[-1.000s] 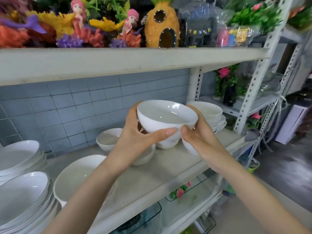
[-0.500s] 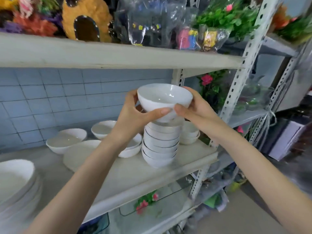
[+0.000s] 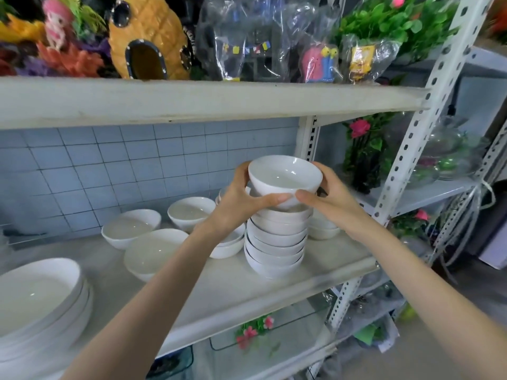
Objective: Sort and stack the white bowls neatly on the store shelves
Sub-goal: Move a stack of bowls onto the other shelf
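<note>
- A white bowl sits upright directly over the tall stack of bowls; whether its base already rests in the top one cannot be told.
- The left hand clasps the bowl's left side, thumb laid along the lower front wall.
- The right hand clasps the right side the same way; the two thumb tips nearly meet in front.
- The stack stands near the front edge of the middle shelf.
- A shorter pile sits just behind it to the right.
- Loose single bowls lie to the left, with large plates stacked at the far left.
- A pineapple ornament stands on the upper shelf.
</note>
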Available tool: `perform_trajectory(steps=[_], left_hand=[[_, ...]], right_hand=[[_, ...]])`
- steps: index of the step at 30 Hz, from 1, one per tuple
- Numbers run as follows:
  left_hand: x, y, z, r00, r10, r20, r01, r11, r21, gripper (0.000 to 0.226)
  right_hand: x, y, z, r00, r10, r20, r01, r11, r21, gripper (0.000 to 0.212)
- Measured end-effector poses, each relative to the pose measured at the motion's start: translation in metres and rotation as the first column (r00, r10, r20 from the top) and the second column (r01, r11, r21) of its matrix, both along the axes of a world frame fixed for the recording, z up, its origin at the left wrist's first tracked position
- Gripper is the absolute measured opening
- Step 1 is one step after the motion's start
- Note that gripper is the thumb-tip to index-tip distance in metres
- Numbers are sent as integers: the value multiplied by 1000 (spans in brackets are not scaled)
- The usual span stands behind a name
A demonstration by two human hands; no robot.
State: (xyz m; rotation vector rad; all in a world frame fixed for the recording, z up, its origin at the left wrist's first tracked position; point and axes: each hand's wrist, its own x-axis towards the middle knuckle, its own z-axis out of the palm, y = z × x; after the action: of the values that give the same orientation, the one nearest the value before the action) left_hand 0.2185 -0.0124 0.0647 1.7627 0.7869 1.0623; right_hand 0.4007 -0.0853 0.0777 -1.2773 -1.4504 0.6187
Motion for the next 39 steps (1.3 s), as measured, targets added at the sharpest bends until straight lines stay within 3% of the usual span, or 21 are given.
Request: perform_trajectory(steps=[2, 7, 12, 19, 25, 32, 36, 39], left_hand=[[1, -1, -4, 1000, -18, 3, 18, 1000, -18, 94], [3, 0, -16, 998, -51, 42, 53, 998, -45, 66], [3, 0, -23, 995, -85, 50, 89, 993, -84, 79], [5, 0, -24, 997, -80, -4, 80, 996, -39, 91], [4, -5, -22, 994, -107, 18, 108, 993, -48, 60], [5, -7, -25, 997, -70, 22, 70, 997, -35, 45], [1, -9, -28, 997, -81, 11, 82, 995, -56, 55], [0, -11, -32, 995, -96, 9, 96, 993, -71, 36]], right_hand=[[-1, 1, -5, 1000, 10, -18, -10, 1000, -7, 61], [2, 4, -15, 1000, 0, 9, 1, 1000, -9, 56], [4, 6, -23, 999, 15, 28, -15, 1000, -19, 65], [5, 6, -27, 997, 66, -35, -67, 997, -22, 55], [3, 4, -25, 993, 96, -66, -100, 994, -53, 61], [7, 9, -27, 993, 97, -73, -103, 992, -72, 65], [7, 8, -28, 993, 93, -72, -98, 993, -72, 66], [9, 8, -29, 992, 95, -80, -101, 992, -79, 68]])
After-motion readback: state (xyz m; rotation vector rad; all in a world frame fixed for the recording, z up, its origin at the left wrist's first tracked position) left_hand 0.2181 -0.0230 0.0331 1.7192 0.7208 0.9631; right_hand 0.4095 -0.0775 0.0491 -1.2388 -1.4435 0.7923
